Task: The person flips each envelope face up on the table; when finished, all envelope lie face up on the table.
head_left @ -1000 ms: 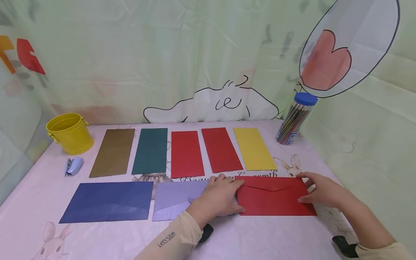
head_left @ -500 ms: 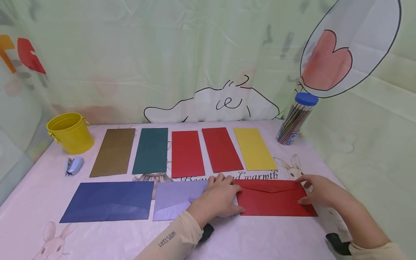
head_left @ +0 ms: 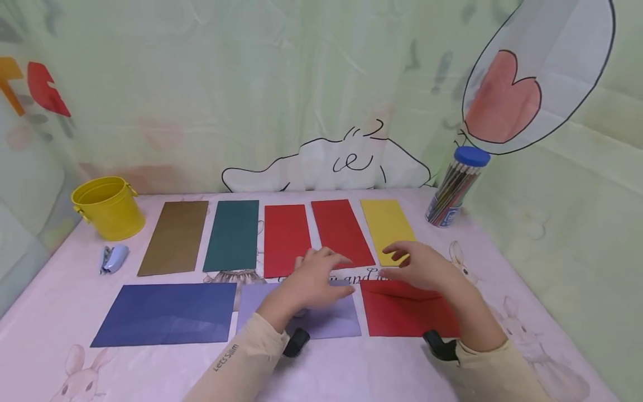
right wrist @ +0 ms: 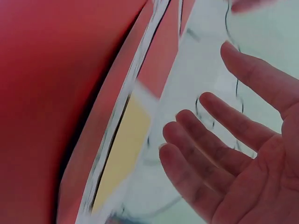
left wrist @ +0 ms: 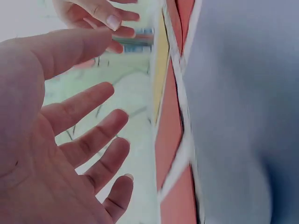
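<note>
Hands both lifted, fingers spread, holding nothing: left hand (head_left: pixel 312 277) above lavender envelope (head_left: pixel 326 318), right hand (head_left: pixel 421 266) above red envelope (head_left: pixel 402 312). Envelopes lie flat in rows on tabletop (head_left: pixel 382 368); none opened.

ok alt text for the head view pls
Two open hands, left and right, hover over a lilac envelope and a red envelope on a table, with more coloured envelopes laid in rows.
</note>
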